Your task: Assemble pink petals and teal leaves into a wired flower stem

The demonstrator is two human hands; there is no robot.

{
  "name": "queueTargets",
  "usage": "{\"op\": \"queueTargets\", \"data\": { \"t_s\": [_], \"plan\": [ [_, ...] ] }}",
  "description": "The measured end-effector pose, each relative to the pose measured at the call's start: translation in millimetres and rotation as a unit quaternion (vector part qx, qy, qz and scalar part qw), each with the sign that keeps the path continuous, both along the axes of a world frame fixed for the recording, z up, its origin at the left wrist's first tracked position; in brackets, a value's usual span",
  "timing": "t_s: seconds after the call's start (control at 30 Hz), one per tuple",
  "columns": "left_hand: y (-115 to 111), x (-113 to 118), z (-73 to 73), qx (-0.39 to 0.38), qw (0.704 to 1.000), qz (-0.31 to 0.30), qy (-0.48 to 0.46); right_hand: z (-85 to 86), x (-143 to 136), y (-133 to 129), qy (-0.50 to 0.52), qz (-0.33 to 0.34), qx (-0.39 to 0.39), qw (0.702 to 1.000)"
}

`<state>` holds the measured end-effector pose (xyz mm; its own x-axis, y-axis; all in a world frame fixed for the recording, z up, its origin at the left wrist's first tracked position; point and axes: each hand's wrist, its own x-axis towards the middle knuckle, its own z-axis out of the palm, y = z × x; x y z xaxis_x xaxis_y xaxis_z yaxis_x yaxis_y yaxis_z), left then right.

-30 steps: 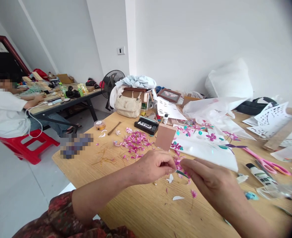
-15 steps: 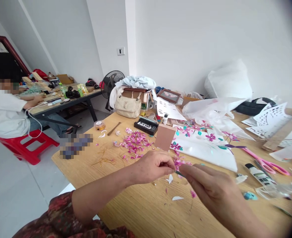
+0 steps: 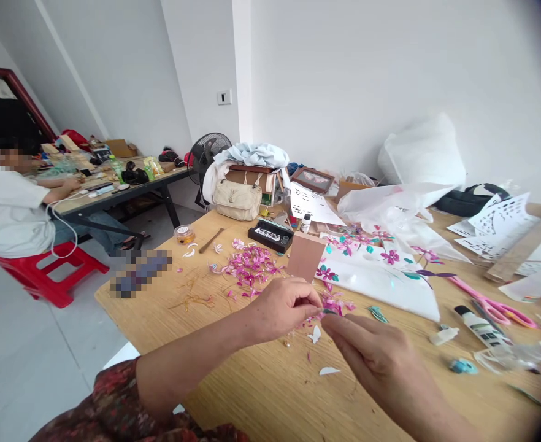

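My left hand (image 3: 285, 310) is closed in a pinch, its fingertips meeting those of my right hand (image 3: 376, 350) above the table. Between the two sets of fingertips shows a small dark green piece (image 3: 329, 312), mostly hidden, which both hands pinch. It looks like the green leaves (image 3: 378, 314) lying just beyond my right hand. Behind the fingers lies a scatter of pink petals (image 3: 337, 301), with a larger heap of pink petals (image 3: 252, 267) further left. White scraps (image 3: 315, 334) rest on the wood below my fingertips.
A brown card (image 3: 305, 258) stands near a black box (image 3: 270, 235). Flowers lie on a white foam sheet (image 3: 390, 288). To the right are pink scissors (image 3: 495, 307) and a tube (image 3: 482, 326). A person in a white shirt (image 3: 8, 202) sits at another table, left.
My right hand has shifted left, closer to my left hand, and the green piece now shows less. The green leaves beyond my right hand have come into fuller view.
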<state>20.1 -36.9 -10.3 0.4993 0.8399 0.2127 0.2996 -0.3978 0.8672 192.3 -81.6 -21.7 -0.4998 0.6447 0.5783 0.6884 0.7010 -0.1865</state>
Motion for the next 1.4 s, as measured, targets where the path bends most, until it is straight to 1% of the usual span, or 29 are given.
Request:
{"op": "queueTargets", "data": {
  "t_s": [0.03,0.07,0.13,0.23,0.3,0.33,0.4,0.47,0.53,0.6,0.67,0.73,0.8,0.83,0.9,0.97,1.03,1.1,1.17,1.2,1.3,1.37,1.4],
  "plan": [
    [-1.0,-0.3,0.5,0.019,1.0,-0.014,0.013,5.3,2.3,3.0,0.005,-0.006,0.013,1.0],
    [-2.2,-0.7,1.1,0.021,0.999,-0.028,0.017,9.1,4.9,7.0,0.011,-0.016,0.016,1.0],
    [-4.0,-1.9,2.0,-0.02,0.999,-0.044,-0.007,10.1,9.3,15.6,0.026,-0.031,-0.009,0.999],
    [-4.4,-3.1,2.4,-0.115,0.99,-0.033,-0.076,-4.3,9.6,22.1,0.06,-0.024,-0.071,0.995],
    [-2.8,-3.0,1.9,-0.146,0.984,-0.011,-0.105,-16.7,5.6,19.2,0.069,-0.017,-0.095,0.993],
    [-1.8,-2.8,1.4,-0.146,0.983,0.0,-0.109,-21.0,3.1,15.9,0.065,-0.015,-0.099,0.993],
    [0.0,-2.1,0.7,-0.119,0.988,0.016,-0.092,-22.3,-0.6,8.2,0.048,-0.008,-0.089,0.995],
    [0.3,-1.7,0.5,-0.06,0.997,0.017,-0.05,-13.9,-1.0,3.1,0.032,0.003,-0.059,0.998],
    [-1.0,-1.7,1.2,0.0,1.0,-0.01,-0.008,-0.9,2.7,4.0,0.023,0.003,-0.029,0.999],
    [-3.0,-1.8,2.2,0.016,0.999,-0.05,0.005,8.3,8.8,10.4,0.026,-0.012,-0.025,0.999],
    [-4.3,-1.9,2.8,-0.028,0.997,-0.066,-0.027,8.2,13.6,18.1,0.044,-0.03,-0.055,0.997],
    [-4.0,-1.6,2.5,-0.094,0.991,-0.049,-0.078,-0.7,13.9,22.3,0.069,-0.035,-0.096,0.992],
    [-2.4,-1.3,1.5,-0.135,0.984,-0.017,-0.111,-12.9,9.5,20.1,0.076,-0.028,-0.126,0.989],
    [-1.3,-1.2,0.9,-0.133,0.985,0.001,-0.112,-17.7,6.4,16.8,0.065,-0.024,-0.13,0.989],
    [0.5,-1.4,-0.1,-0.092,0.992,0.025,-0.083,-21.0,0.9,8.6,0.034,-0.019,-0.121,0.992],
    [0.9,-2.0,-0.5,-0.025,0.999,0.03,-0.031,-14.8,-0.8,2.7,0.018,-0.013,-0.086,0.996],
    [-0.2,-2.9,-0.1,0.026,1.0,-0.003,0.013,-2.8,1.8,3.4,0.022,-0.008,-0.044,0.999],
    [-1.9,-3.9,0.9,0.04,0.998,-0.052,0.026,7.3,6.6,10.3,0.03,-0.018,-0.024,0.999],
    [-3.1,-4.8,1.9,0.003,0.997,-0.08,0.004,9.1,9.9,19.0,0.04,-0.03,-0.038,0.998],
    [-3.3,-5.2,2.2,-0.031,0.996,-0.078,-0.019,6.5,10.1,22.2,0.046,-0.03,-0.053,0.997],
    [-1.9,-5.8,1.7,-0.126,0.987,-0.036,-0.091,-9.3,5.0,22.1,0.053,-0.021,-0.087,0.995],
    [-0.3,-5.7,0.5,-0.139,0.985,-0.001,-0.1,-17.3,0.0,14.3,0.029,-0.013,-0.088,0.996],
    [0.3,-5.4,-0.1,-0.127,0.988,0.012,-0.09,-18.1,-1.8,9.6,0.011,-0.005,-0.08,0.997]
  ]
}}
